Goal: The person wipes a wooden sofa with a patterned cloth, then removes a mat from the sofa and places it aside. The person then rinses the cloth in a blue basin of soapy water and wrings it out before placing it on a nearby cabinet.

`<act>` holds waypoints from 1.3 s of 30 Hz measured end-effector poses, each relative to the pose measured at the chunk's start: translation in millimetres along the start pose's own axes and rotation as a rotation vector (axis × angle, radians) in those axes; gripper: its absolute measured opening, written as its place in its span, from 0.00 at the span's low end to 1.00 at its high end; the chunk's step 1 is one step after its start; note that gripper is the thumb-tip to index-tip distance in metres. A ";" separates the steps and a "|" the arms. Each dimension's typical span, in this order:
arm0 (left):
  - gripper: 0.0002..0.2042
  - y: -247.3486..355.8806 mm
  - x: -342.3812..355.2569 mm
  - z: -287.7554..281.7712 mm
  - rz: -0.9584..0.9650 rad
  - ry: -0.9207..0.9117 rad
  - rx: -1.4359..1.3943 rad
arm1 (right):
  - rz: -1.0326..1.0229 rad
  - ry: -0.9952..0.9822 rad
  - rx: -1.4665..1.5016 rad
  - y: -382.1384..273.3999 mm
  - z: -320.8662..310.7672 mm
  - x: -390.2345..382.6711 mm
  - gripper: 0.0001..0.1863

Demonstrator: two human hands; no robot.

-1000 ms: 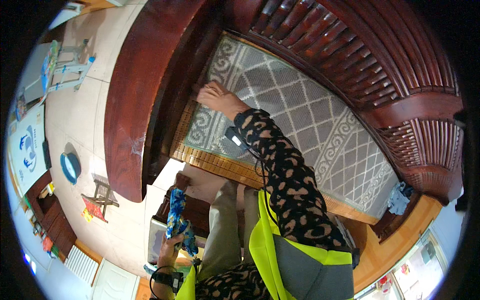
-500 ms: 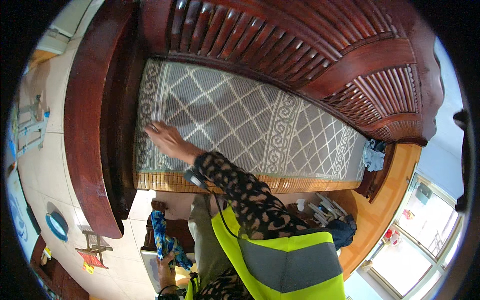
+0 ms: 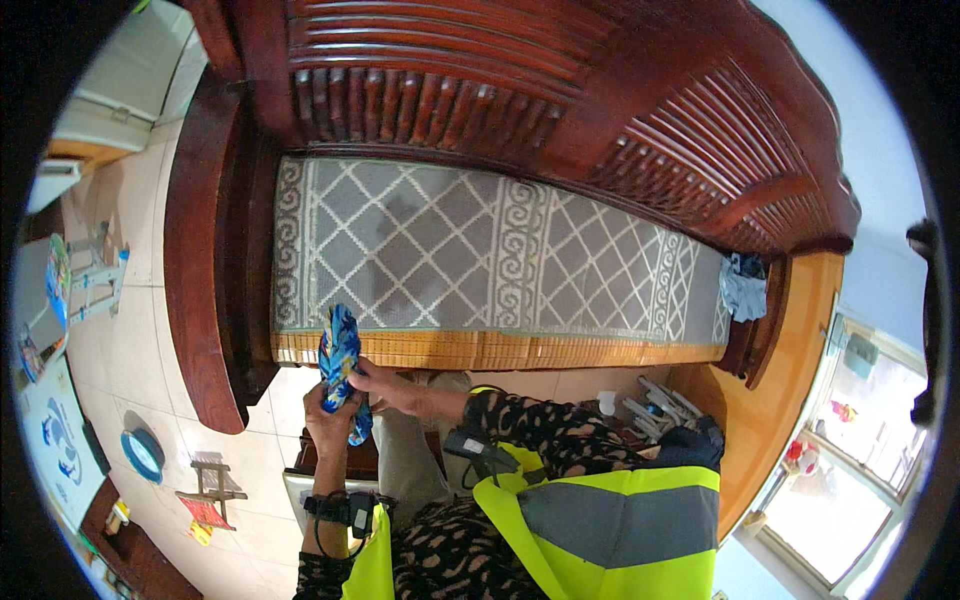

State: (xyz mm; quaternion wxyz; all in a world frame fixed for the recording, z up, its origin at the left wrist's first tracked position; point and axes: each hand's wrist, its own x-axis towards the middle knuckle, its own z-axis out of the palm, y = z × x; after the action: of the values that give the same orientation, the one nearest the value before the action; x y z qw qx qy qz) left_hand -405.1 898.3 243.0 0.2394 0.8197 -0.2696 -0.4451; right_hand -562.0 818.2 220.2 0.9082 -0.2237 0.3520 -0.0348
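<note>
A bunched blue cloth [image 3: 340, 345] with white and yellow patterning is upright between my hands, just in front of the bench. My left hand [image 3: 328, 415] is closed round its lower part. From the right, my right hand [image 3: 385, 388] presses against the cloth with its fingers curled, partly hidden behind it. Beyond them lies the grey seat mat [image 3: 430, 240] with white diamond lines and scroll bands, spread along a dark red wooden bench [image 3: 205, 250]. A strip of bamboo matting [image 3: 500, 350] shows along the seat's front edge.
A light blue cloth [image 3: 745, 288] is heaped at the bench's right end. On the floor to the left are a blue basin [image 3: 142, 455], a small folding stool [image 3: 212, 493] and a metal stepladder [image 3: 98, 285]. Pale sticks [image 3: 660, 408] lie at the right under the bench.
My right hand has come back from the left part of the mat to the cloth. My left hand has raised the cloth to the bench's front edge. The view has shifted.
</note>
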 end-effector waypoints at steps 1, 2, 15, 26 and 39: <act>0.29 10.0 -5.2 6.2 0.087 0.019 0.068 | -0.071 0.031 0.082 0.3 5.7 -5.3 0.45; 0.29 21.0 -12.2 11.3 0.174 0.042 0.136 | -0.141 0.039 0.165 0.4 9.8 -9.4 0.45; 0.30 109.5 -95.9 7.9 0.482 -0.149 -0.139 | -0.199 -0.092 0.801 -36.3 -25.7 -97.6 0.22; 0.19 -36.3 -98.3 -84.2 0.136 0.190 0.156 | -0.550 0.164 0.559 -84.9 -90.6 -220.1 0.23; 0.19 -116.9 -206.4 -128.8 -0.205 0.407 -0.140 | -0.409 0.357 0.067 -85.0 -63.0 -152.4 0.26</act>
State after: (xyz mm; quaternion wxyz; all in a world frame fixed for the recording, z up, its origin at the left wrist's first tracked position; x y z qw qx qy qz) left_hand -362.3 1139.7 356.0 0.2984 0.8970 -0.0998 -0.3104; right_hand -709.5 751.5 310.8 0.8128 -0.2503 0.4526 -0.2682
